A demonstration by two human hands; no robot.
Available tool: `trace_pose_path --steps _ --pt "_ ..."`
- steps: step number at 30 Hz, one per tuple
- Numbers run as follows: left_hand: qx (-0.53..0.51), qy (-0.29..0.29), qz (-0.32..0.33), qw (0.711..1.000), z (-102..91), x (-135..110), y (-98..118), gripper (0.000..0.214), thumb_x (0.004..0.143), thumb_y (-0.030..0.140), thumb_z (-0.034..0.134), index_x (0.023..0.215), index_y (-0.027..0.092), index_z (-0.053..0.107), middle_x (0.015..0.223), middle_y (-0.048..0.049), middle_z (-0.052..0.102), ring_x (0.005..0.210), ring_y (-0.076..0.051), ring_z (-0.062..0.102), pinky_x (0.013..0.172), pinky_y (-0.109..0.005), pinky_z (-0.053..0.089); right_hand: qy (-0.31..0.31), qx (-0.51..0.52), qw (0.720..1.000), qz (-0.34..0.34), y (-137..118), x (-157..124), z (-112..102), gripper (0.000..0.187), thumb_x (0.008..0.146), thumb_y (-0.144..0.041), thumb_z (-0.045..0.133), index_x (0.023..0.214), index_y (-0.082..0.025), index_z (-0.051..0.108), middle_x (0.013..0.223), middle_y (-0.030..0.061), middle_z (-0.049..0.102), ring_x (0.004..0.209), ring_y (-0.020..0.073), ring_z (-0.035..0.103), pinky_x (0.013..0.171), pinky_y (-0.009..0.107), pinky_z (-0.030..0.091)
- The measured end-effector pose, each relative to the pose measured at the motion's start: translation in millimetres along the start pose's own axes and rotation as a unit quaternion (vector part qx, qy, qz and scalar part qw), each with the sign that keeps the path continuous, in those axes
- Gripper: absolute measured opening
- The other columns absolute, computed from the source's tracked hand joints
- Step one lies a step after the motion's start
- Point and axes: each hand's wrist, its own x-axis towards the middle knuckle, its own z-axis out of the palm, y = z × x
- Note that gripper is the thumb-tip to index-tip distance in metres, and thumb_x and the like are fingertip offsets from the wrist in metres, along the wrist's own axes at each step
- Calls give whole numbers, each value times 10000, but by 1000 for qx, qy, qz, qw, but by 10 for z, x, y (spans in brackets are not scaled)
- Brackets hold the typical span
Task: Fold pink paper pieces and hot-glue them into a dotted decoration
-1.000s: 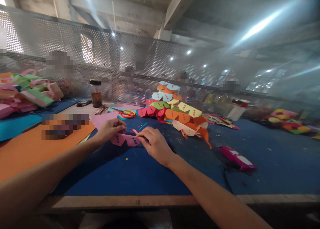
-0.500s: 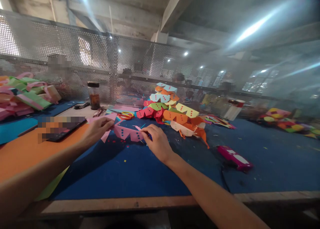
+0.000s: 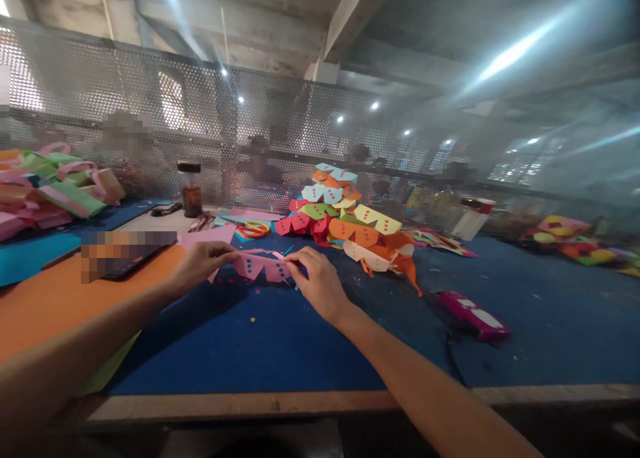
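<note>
A pink paper mask point(image 3: 264, 269) with rows of dark blue dots is stretched between my two hands, a little above the blue table. My left hand point(image 3: 204, 266) pinches its left end, fingers closed. At the other end, my right hand point(image 3: 316, 278) grips the mask between thumb and fingers, close to where a thin pink strip meets it. Behind my left hand lies a sheet of pink paper point(image 3: 213, 235). Scissors with yellow and red handles point(image 3: 253, 229) rest just beyond the mask.
A pile of coloured dotted paper masks point(image 3: 355, 231) stands behind my right hand. To the right lies a magenta device point(image 3: 474, 316) with a cable. A phone point(image 3: 137, 258) sits on orange paper point(image 3: 75, 305); a dark-lidded jar point(image 3: 191, 195) stands behind. A perforated metal screen point(image 3: 210, 125) borders the table.
My left hand has shifted slightly right along the mask's left end. The mask and my right hand moved slightly right in view, as did the whole scene.
</note>
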Motion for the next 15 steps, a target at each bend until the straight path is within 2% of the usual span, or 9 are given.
trace_pose_path --steps 7,15 --pt "16 -6 11 1000 13 27 -97 322 812 497 648 838 203 778 841 -40 786 791 -212 691 752 -303 511 1 34 999 9 27 10 21 178 909 -61 619 956 -224 671 974 31 728 928 203 682 850 365 508" --pt "14 -16 22 1000 -23 18 -32 311 806 494 643 779 208 760 782 -28 770 749 -201 678 716 -299 503 1 64 998 22 -26 23 -41 191 908 -50 598 914 -226 671 947 13 741 909 186 697 837 336 518"
